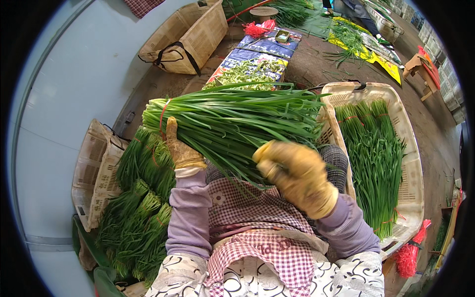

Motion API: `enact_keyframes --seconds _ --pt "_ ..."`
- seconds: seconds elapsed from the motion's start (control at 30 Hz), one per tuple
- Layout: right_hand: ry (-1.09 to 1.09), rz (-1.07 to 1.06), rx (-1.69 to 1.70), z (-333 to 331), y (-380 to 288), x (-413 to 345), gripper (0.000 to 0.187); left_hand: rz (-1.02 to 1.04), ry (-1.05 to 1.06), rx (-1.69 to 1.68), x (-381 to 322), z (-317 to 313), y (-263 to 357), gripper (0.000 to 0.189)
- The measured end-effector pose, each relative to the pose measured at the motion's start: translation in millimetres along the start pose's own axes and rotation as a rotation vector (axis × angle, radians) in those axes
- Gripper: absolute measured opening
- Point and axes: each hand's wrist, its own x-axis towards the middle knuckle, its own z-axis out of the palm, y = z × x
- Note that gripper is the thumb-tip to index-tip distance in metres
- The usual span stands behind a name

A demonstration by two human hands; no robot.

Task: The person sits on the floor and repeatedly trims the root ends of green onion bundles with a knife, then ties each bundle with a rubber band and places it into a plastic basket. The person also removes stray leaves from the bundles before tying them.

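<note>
A large bunch of Chinese chives (230,115) lies crosswise before me, its pale cut ends to the left and its leaves fanning right. Around the stems near those ends runs a red tie (163,115). My left hand (182,146), in a stained yellow glove, holds the bunch from below with the thumb up beside the tie. Over the lower edge of the leaves is my right hand (297,174), gloved too and blurred. Its fingers are curled, and whether they grip any leaf is unclear.
On the right a plastic crate (412,159) holds tied chive bunches (374,167). More bunches (141,222) are piled at left beside another crate (96,178). Ahead, trimmings (248,72) cover a low bench (259,46). A large crate (185,37) stands beyond; a person's legs (358,18) show far right.
</note>
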Motion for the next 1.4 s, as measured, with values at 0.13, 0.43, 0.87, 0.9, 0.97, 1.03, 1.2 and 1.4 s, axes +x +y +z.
enact_keyframes --seconds 0.13,0.43,0.87,0.9,0.97,1.03,1.2,1.4 --pt "0.430 0.269 0.451 -26.2 6.5 5.6 0.018 0.059 -0.105 0.036 -8.6 -11.3 12.9 0.055" --pt "0.228 0.298 0.102 -35.3 48.6 0.5 0.014 0.165 -0.053 0.092 -17.0 -40.6 34.5 0.059" --pt "-0.078 0.131 -0.615 51.4 69.4 49.3 0.022 0.039 -0.071 0.042 -30.3 -46.9 31.8 0.059" --pt "-0.018 0.200 -0.306 51.5 67.4 48.2 0.021 0.048 -0.061 0.053 -30.4 -47.7 31.6 0.060" --pt "0.105 0.372 0.271 43.7 60.4 44.1 0.020 0.034 -0.065 0.046 -31.2 -50.2 31.8 0.059" --pt "0.208 0.502 0.716 21.3 53.2 36.3 0.017 0.016 -0.066 0.029 -31.4 -52.8 32.2 0.059" --pt "0.128 0.679 0.493 -32.2 64.4 13.7 0.016 0.059 -0.023 0.082 -32.8 -55.8 31.1 0.061" --pt "-0.202 0.498 -0.174 -7.3 88.4 7.5 0.034 0.049 0.020 0.110 -36.0 -54.0 29.2 0.060"
